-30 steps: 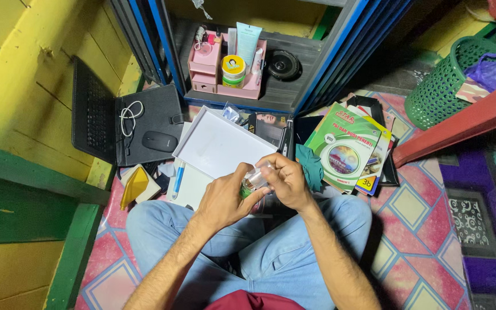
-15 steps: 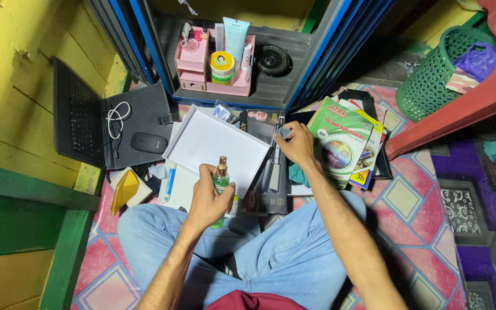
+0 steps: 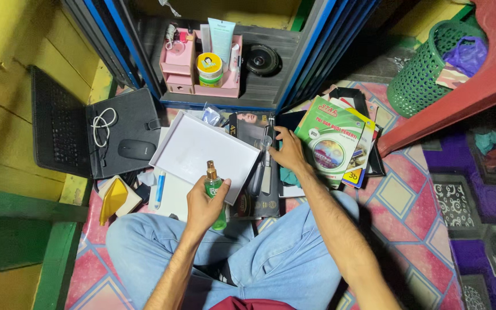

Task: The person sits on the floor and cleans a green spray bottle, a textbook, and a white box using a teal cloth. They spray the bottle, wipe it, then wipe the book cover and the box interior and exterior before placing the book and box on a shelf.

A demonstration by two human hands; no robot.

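Note:
My left hand (image 3: 203, 205) grips a small green spray bottle (image 3: 213, 188) upright over my lap; its copper nozzle is bare, with no cap on it. My right hand (image 3: 287, 151) reaches forward and holds the clear cap (image 3: 267, 139) at its fingertips, low over a black box (image 3: 258, 166) on the floor. A white box lid (image 3: 202, 150) lies tilted just beyond the bottle. I sit cross-legged in blue jeans (image 3: 271, 258).
A pink organiser (image 3: 199, 63) with a tube and a jar stands on a dark shelf beside a round speaker (image 3: 261, 59). A keyboard case (image 3: 93, 135) with a mouse lies left. Green booklets (image 3: 334, 143) lie right, a green basket (image 3: 426, 74) and red chair beyond.
The two hands were together at the bottle's cap; the right hand has since pulled the clear cap off and carried it forward to the black box. The left hand keeps the uncapped bottle.

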